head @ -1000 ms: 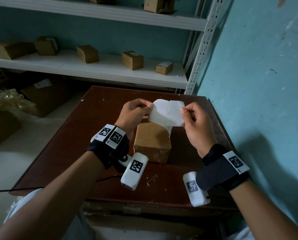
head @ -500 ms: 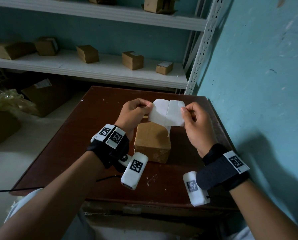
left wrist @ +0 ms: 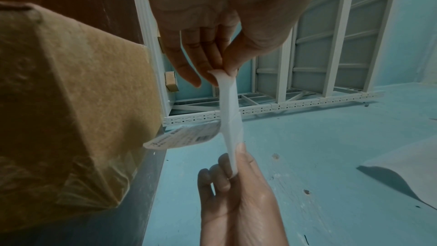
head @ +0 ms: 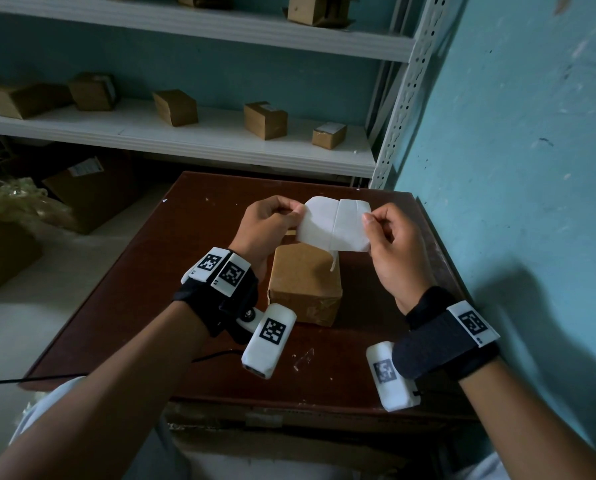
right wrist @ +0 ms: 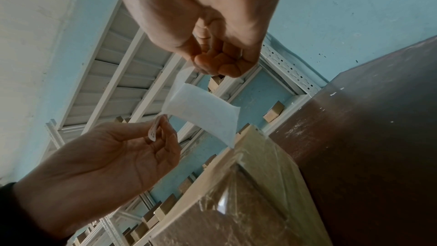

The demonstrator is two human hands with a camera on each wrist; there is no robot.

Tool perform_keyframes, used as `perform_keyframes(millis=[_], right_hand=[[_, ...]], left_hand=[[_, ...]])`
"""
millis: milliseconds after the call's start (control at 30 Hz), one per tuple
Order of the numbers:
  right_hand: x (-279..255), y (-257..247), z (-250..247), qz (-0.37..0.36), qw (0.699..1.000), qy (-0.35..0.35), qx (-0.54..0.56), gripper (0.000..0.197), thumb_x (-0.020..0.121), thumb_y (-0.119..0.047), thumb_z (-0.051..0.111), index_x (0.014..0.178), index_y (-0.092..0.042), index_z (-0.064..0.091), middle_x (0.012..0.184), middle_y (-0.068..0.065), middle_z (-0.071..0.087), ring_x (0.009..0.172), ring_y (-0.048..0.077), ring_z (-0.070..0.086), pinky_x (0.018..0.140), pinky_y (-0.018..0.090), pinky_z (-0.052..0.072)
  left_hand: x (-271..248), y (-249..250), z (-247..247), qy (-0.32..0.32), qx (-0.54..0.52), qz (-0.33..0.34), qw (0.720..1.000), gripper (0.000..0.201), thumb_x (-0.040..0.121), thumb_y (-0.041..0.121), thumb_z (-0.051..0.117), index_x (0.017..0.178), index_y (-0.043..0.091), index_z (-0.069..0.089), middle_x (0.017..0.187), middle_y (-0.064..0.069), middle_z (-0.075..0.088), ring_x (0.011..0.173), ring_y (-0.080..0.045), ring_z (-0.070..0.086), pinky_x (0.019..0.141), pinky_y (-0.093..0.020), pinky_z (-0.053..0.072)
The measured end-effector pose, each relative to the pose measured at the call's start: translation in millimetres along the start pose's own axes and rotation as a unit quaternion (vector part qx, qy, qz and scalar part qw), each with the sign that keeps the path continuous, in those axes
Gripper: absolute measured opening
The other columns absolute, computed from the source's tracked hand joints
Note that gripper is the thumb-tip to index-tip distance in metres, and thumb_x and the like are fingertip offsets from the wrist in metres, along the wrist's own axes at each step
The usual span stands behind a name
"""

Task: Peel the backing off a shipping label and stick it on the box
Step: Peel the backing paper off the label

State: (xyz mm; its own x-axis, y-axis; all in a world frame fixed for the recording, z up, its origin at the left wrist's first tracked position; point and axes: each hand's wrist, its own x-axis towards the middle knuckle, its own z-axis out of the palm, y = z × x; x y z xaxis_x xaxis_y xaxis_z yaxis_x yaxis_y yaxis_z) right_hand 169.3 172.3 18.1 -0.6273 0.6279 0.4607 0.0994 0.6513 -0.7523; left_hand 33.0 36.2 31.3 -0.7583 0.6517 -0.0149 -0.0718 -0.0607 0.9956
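A white label sheet [head: 334, 225] is held up flat over a brown cardboard box [head: 303, 282] that stands on the dark brown table [head: 151, 289]. My left hand [head: 294, 211] pinches the sheet's left edge. My right hand [head: 369, 221] pinches its right edge. In the left wrist view the sheet [left wrist: 230, 119] shows edge-on between my left hand [left wrist: 220, 74] and my right hand [left wrist: 232, 167], and a printed flap [left wrist: 184, 136] curls off it toward the box [left wrist: 71, 100]. The right wrist view shows the sheet [right wrist: 203, 111] bowed just above the box's taped corner [right wrist: 248, 184].
White metal shelves [head: 220, 140] behind the table carry several small cardboard boxes. A blue wall [head: 514, 168] runs close along the table's right edge. Larger cartons [head: 88, 192] and crumpled plastic wrap sit on the floor at the left. A black cable [head: 30, 379] trails off the table's front left.
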Motion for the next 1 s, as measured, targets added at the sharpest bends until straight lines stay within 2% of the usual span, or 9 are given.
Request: perform_keyframes(millis=[200, 367, 433, 800, 933, 1000], right_hand=[[-0.1, -0.3, -0.3, 0.002, 1.000, 0.001, 0.001, 0.017, 0.100, -0.029, 0.048, 0.093, -0.015, 0.054, 0.087, -0.008, 0.057, 0.085, 0.011, 0.060, 0.067, 0.030, 0.053], [0.3, -0.4, -0.5, 0.001, 1.000, 0.000, -0.002, 0.017, 0.100, -0.030, 0.048, 0.093, -0.015, 0.053, 0.086, -0.010, 0.057, 0.084, 0.011, 0.060, 0.064, 0.025, 0.050], [-0.2, -0.8, -0.2, 0.002, 1.000, 0.003, -0.004, 0.017, 0.100, -0.029, 0.048, 0.092, -0.015, 0.053, 0.085, -0.010, 0.056, 0.084, 0.011, 0.060, 0.065, 0.027, 0.051], [-0.5, -2.9, -1.2, 0.001, 1.000, 0.006, -0.001, 0.017, 0.100, -0.028, 0.048, 0.092, -0.014, 0.054, 0.086, -0.002, 0.059, 0.082, 0.014, 0.059, 0.066, 0.030, 0.051], [-0.4, -2.8, -1.1, 0.004, 1.000, 0.004, -0.002, 0.016, 0.100, -0.028, 0.048, 0.092, -0.015, 0.053, 0.087, -0.003, 0.058, 0.083, 0.013, 0.060, 0.067, 0.031, 0.052], [-0.4, -2.6, -0.8, 0.003, 1.000, 0.005, -0.002, 0.016, 0.100, -0.028, 0.048, 0.092, -0.015, 0.053, 0.086, -0.003, 0.058, 0.083, 0.013, 0.060, 0.066, 0.030, 0.052]], left_hand=[[-1.2, 1.0, 0.0, 0.002, -0.001, 0.000, 1.000, 0.007, 0.095, 0.013, 0.056, 0.094, 0.010, 0.062, 0.102, -0.006, 0.064, 0.093, -0.018, 0.062, 0.068, -0.029, 0.054], [-0.9, 1.5, 0.4, 0.007, 0.000, 0.000, 1.000, 0.009, 0.095, 0.012, 0.055, 0.093, 0.010, 0.063, 0.101, -0.006, 0.063, 0.094, -0.019, 0.061, 0.072, -0.030, 0.053], [-0.2, 0.9, 0.1, 0.008, 0.001, 0.002, 1.000, 0.008, 0.095, 0.012, 0.055, 0.092, 0.010, 0.063, 0.099, -0.006, 0.063, 0.094, -0.019, 0.061, 0.073, -0.031, 0.053], [0.4, 0.7, -0.6, 0.009, -0.001, 0.001, 1.000, 0.008, 0.095, 0.012, 0.056, 0.092, 0.010, 0.063, 0.099, -0.006, 0.063, 0.091, -0.019, 0.061, 0.067, -0.029, 0.053], [0.8, 0.5, -0.6, 0.012, 0.000, 0.003, 1.000, 0.008, 0.095, 0.012, 0.056, 0.092, 0.010, 0.063, 0.101, -0.008, 0.064, 0.095, -0.021, 0.061, 0.078, -0.034, 0.054], [0.6, 0.9, -1.1, 0.013, 0.000, 0.002, 1.000, 0.008, 0.095, 0.012, 0.056, 0.093, 0.009, 0.064, 0.102, -0.008, 0.064, 0.095, -0.021, 0.062, 0.077, -0.034, 0.055]])
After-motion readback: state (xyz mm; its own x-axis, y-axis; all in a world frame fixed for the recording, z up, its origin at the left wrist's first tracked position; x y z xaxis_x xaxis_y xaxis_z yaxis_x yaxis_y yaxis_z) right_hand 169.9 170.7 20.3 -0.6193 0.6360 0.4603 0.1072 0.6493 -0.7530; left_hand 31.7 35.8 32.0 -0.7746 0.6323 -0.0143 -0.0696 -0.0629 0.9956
